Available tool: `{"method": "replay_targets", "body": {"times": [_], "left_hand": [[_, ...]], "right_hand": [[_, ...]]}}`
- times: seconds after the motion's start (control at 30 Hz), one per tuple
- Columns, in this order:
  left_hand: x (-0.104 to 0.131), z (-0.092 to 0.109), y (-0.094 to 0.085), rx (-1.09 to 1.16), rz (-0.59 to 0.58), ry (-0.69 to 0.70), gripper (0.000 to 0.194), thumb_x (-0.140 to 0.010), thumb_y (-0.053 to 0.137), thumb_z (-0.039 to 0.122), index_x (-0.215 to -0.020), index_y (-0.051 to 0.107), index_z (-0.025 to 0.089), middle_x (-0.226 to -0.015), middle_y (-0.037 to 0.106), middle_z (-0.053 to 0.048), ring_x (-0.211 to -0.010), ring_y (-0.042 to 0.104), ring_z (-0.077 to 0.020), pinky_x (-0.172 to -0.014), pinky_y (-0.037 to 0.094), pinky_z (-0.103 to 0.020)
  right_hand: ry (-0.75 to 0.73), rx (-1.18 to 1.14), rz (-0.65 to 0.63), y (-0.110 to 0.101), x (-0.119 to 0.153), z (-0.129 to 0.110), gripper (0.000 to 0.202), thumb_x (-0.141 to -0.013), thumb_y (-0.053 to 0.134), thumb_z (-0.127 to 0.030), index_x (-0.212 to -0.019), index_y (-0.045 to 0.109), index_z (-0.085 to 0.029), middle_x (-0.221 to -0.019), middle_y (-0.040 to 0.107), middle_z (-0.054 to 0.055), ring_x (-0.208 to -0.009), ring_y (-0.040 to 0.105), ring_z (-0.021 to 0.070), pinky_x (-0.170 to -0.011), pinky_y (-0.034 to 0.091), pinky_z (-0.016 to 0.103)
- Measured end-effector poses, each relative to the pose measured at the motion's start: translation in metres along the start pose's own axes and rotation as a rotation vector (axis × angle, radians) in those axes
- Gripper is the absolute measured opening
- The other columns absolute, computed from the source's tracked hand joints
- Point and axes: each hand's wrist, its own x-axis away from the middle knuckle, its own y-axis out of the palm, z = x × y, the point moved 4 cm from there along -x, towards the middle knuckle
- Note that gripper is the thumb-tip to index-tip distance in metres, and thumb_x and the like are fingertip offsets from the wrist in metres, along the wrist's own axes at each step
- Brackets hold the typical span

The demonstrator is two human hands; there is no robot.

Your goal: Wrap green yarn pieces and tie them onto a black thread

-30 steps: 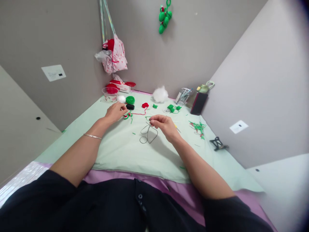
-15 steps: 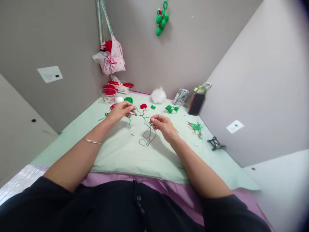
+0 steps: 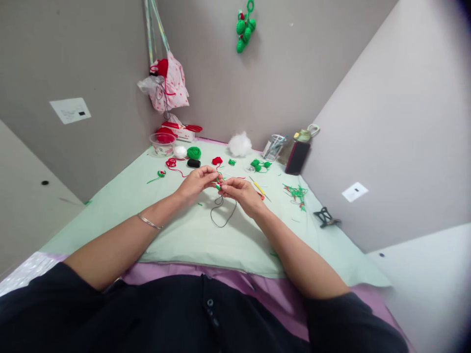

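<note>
My left hand [image 3: 199, 181] and my right hand [image 3: 242, 193] meet over the middle of the table, fingers pinched together. Between their fingertips is a small green, white and red crocheted piece [image 3: 218, 187], partly covered by the fingers. A dark thin cord [image 3: 222, 226] hangs in a loop just below the hands. Just beyond them lies a small red yarn ball [image 3: 217, 161]. To the right of my right hand rests a yellow-handled crochet hook [image 3: 259, 188], with a small orange item [image 3: 261, 195] near it.
Behind are a green yarn ball [image 3: 194, 153], a black spool [image 3: 194, 163], white stuffing [image 3: 240, 144] and a clear tub [image 3: 162, 145]. Green crocheted pieces [image 3: 260, 165], yarn scraps [image 3: 295, 194], a pen cup [image 3: 274, 147], a phone [image 3: 298, 158] and a black claw clip [image 3: 326, 217] stand rightward.
My hands were apart with yarn stretched between them; now they have come together on the small crocheted piece. The left hand moved right and down, uncovering the black spool.
</note>
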Motion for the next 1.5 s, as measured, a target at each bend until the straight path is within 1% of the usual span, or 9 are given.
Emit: {"method": "replay_targets", "body": {"times": [0.2, 0.33, 0.43, 0.5, 0.63, 0.73, 0.93, 1.13, 1.5], "left_hand": [[-0.003, 0.009, -0.009, 0.149, 0.081, -0.092, 0.016, -0.073, 0.068, 0.012, -0.087, 0.059, 0.015, -0.091, 0.063, -0.002, -0.075, 0.06, -0.0082, -0.062, 0.045, -0.02], [-0.002, 0.018, -0.014, 0.218, 0.099, -0.075, 0.011, -0.079, 0.063, 0.021, -0.088, 0.059, 0.017, -0.089, 0.061, -0.001, -0.053, 0.043, -0.0033, -0.048, 0.033, -0.02], [0.002, 0.024, -0.011, 0.059, 0.025, -0.046, 0.019, -0.082, 0.062, 0.028, -0.098, 0.062, 0.018, -0.091, 0.063, -0.001, -0.048, 0.035, -0.0028, -0.045, 0.026, -0.021], [0.004, 0.025, -0.007, -0.087, -0.069, -0.035, 0.026, -0.082, 0.063, 0.029, -0.105, 0.065, 0.018, -0.094, 0.064, -0.002, -0.053, 0.042, -0.0048, -0.05, 0.033, -0.022], [0.006, 0.018, -0.001, -0.244, -0.198, -0.037, 0.03, -0.079, 0.07, 0.034, -0.105, 0.069, 0.017, -0.092, 0.066, -0.004, -0.078, 0.058, -0.0132, -0.077, 0.045, -0.028], [0.003, 0.011, -0.004, -0.269, -0.14, -0.045, 0.031, -0.076, 0.074, 0.038, -0.099, 0.07, 0.018, -0.091, 0.067, -0.004, -0.08, 0.059, -0.0149, -0.082, 0.046, -0.032], [0.0, 0.007, -0.01, -0.082, -0.034, -0.15, 0.031, -0.072, 0.077, 0.034, -0.097, 0.072, 0.016, -0.089, 0.068, -0.004, -0.08, 0.061, -0.0139, -0.086, 0.047, -0.033], [0.001, 0.011, -0.01, -0.061, -0.027, -0.175, 0.029, -0.073, 0.076, 0.033, -0.096, 0.072, 0.016, -0.086, 0.067, -0.004, -0.08, 0.061, -0.0134, -0.086, 0.048, -0.032], [0.0, 0.009, -0.011, -0.065, -0.026, -0.166, 0.027, -0.073, 0.076, 0.032, -0.095, 0.073, 0.016, -0.085, 0.067, -0.003, -0.079, 0.06, -0.0136, -0.086, 0.047, -0.032]], "right_hand": [[-0.138, 0.126, 0.104, -0.001, 0.001, -0.009, 0.026, -0.067, 0.08, -0.039, -0.077, 0.069, -0.018, -0.075, 0.069, 0.002, -0.073, 0.061, 0.0139, -0.075, 0.049, 0.03], [-0.219, 0.197, 0.158, -0.003, 0.002, -0.009, 0.022, -0.071, 0.077, -0.037, -0.077, 0.068, -0.019, -0.077, 0.069, 0.002, -0.073, 0.062, 0.0146, -0.072, 0.049, 0.029], [-0.275, 0.233, 0.185, -0.004, 0.003, -0.011, 0.018, -0.075, 0.074, -0.035, -0.079, 0.068, -0.019, -0.077, 0.068, 0.002, -0.071, 0.061, 0.0141, -0.07, 0.048, 0.028], [-0.301, 0.251, 0.21, -0.005, 0.004, -0.013, 0.017, -0.076, 0.073, -0.034, -0.08, 0.068, -0.019, -0.079, 0.068, 0.002, -0.071, 0.06, 0.0139, -0.07, 0.048, 0.028], [-0.332, 0.301, 0.233, -0.006, 0.005, -0.014, 0.017, -0.078, 0.072, -0.035, -0.081, 0.068, -0.019, -0.083, 0.068, 0.004, -0.075, 0.061, 0.015, -0.073, 0.049, 0.029], [-0.328, 0.294, 0.203, -0.004, 0.005, -0.015, 0.019, -0.078, 0.072, -0.037, -0.081, 0.068, -0.019, -0.084, 0.068, 0.004, -0.076, 0.061, 0.0155, -0.073, 0.049, 0.03], [-0.38, 0.359, 0.247, -0.009, 0.009, -0.027, 0.014, -0.079, 0.07, -0.034, -0.081, 0.07, -0.02, -0.081, 0.064, 0.003, -0.07, 0.055, 0.0142, -0.067, 0.044, 0.029], [-0.507, 0.663, 0.292, -0.004, 0.02, -0.04, 0.012, -0.086, 0.063, -0.028, -0.083, 0.072, -0.021, -0.071, 0.052, 0.0, -0.062, 0.045, 0.0126, -0.062, 0.038, 0.029], [-0.526, 0.778, 0.286, -0.001, 0.02, -0.038, 0.012, -0.087, 0.06, -0.025, -0.081, 0.069, -0.021, -0.069, 0.048, 0.0, -0.061, 0.045, 0.0126, -0.062, 0.037, 0.029]]}}
